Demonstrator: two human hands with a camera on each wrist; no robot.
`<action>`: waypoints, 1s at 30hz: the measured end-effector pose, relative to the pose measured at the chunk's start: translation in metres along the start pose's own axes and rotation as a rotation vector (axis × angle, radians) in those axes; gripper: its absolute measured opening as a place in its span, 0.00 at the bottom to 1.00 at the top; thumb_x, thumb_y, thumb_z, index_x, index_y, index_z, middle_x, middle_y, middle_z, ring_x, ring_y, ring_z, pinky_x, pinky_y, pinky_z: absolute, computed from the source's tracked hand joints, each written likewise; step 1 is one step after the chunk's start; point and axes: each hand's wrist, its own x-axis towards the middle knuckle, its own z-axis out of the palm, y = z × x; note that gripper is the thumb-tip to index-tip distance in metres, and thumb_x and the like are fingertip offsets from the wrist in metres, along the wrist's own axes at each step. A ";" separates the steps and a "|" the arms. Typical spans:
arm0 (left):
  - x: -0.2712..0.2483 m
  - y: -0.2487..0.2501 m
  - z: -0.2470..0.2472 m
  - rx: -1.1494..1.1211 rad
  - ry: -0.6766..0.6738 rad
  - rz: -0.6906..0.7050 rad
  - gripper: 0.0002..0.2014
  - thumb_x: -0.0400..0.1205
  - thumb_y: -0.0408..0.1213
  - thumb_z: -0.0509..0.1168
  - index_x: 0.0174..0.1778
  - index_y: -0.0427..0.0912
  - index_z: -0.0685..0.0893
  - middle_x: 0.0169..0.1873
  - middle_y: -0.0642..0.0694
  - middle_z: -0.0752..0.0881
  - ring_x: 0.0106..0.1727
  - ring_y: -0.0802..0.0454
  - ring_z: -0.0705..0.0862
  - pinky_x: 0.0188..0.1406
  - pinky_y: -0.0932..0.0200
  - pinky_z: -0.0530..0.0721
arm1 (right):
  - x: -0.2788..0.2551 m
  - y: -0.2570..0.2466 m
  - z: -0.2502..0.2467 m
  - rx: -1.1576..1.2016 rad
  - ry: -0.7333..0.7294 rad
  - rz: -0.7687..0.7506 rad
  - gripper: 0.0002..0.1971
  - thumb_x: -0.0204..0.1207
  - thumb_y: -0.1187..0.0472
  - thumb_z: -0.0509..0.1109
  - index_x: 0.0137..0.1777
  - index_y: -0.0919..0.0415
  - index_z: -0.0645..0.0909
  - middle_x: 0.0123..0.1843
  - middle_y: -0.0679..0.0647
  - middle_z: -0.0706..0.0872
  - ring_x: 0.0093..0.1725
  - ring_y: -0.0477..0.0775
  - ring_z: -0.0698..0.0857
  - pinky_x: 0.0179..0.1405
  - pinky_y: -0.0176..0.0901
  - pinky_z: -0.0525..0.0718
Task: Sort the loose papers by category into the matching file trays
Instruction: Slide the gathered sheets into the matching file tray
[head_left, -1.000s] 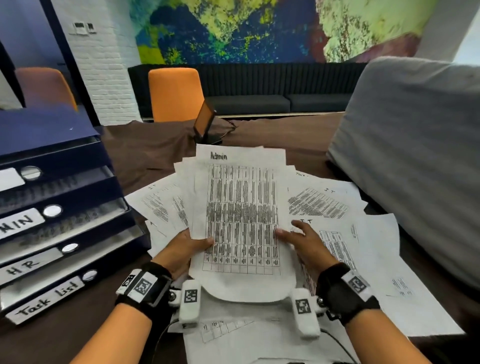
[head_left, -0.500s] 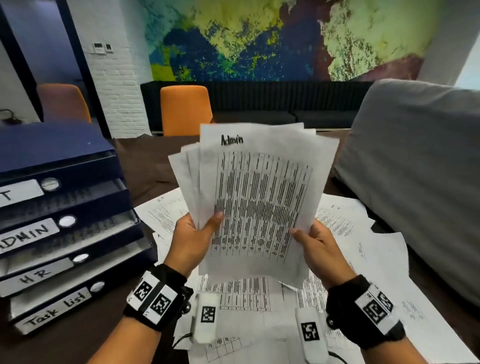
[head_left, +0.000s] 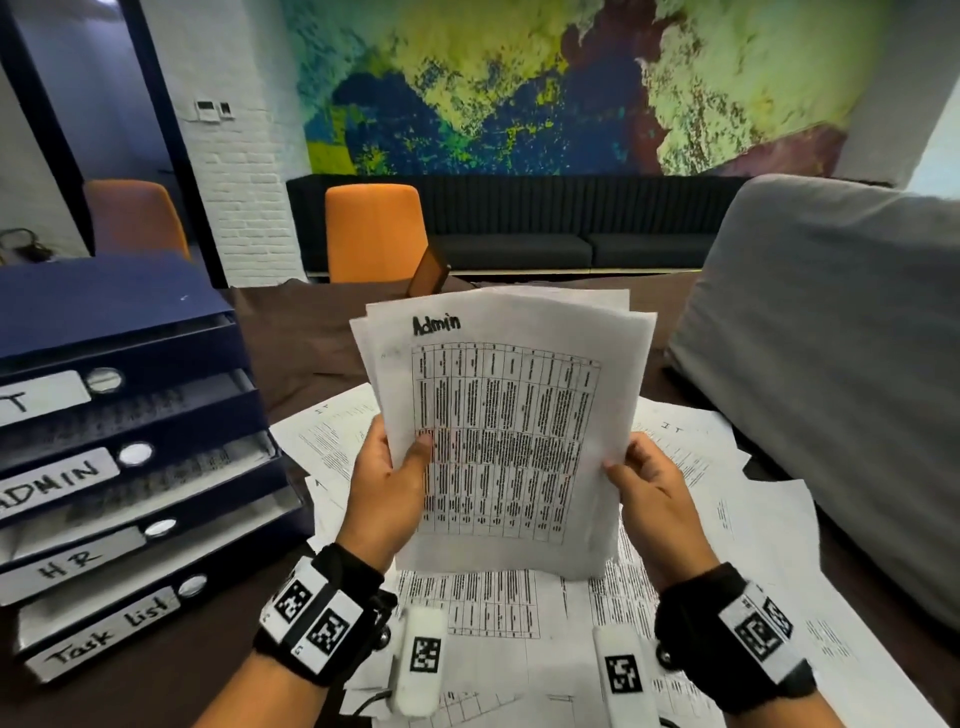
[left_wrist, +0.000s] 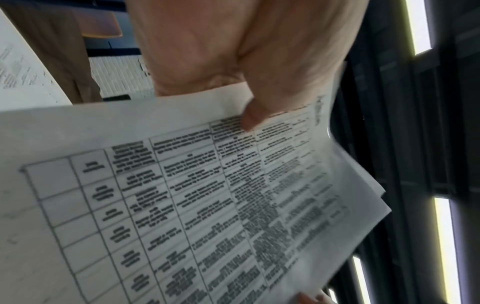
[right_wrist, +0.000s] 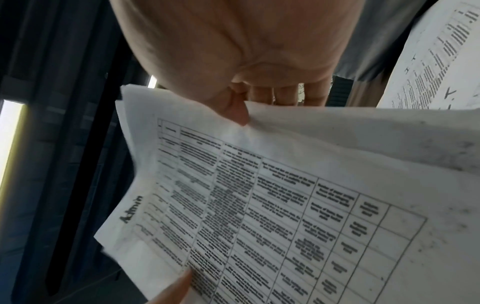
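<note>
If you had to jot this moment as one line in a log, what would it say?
left hand: grips Admin stack | right hand: grips same stack | stack: raised above loose papers | ADMIN tray: not yet reached

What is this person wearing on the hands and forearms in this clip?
Both forearms are bare, no sleeves or gloves. The left hand and right hand each have a black wrist strap carrying white plates printed with black square fiducial markers. A white oblong pod with its own marker hangs under each wrist; a thin dark cable trails below the left one.
</note>
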 end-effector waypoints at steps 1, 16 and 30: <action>-0.001 0.000 0.002 -0.003 0.009 0.006 0.13 0.88 0.32 0.63 0.64 0.54 0.80 0.55 0.59 0.90 0.57 0.64 0.87 0.65 0.56 0.83 | -0.001 -0.001 0.001 0.015 0.003 -0.019 0.11 0.86 0.74 0.56 0.53 0.66 0.80 0.42 0.48 0.92 0.40 0.43 0.89 0.36 0.32 0.85; -0.001 0.007 -0.004 -0.009 0.016 0.037 0.13 0.72 0.42 0.76 0.51 0.52 0.86 0.43 0.63 0.92 0.48 0.65 0.90 0.53 0.60 0.88 | -0.009 0.005 0.013 -0.175 -0.087 -0.099 0.17 0.86 0.71 0.59 0.61 0.48 0.79 0.57 0.43 0.89 0.56 0.40 0.87 0.49 0.33 0.86; 0.001 0.020 -0.006 -0.063 0.029 0.134 0.10 0.79 0.42 0.70 0.55 0.51 0.83 0.50 0.58 0.92 0.54 0.59 0.90 0.59 0.54 0.86 | -0.008 0.001 0.011 -0.069 -0.029 -0.170 0.11 0.86 0.69 0.59 0.57 0.57 0.82 0.51 0.47 0.92 0.51 0.47 0.90 0.47 0.40 0.89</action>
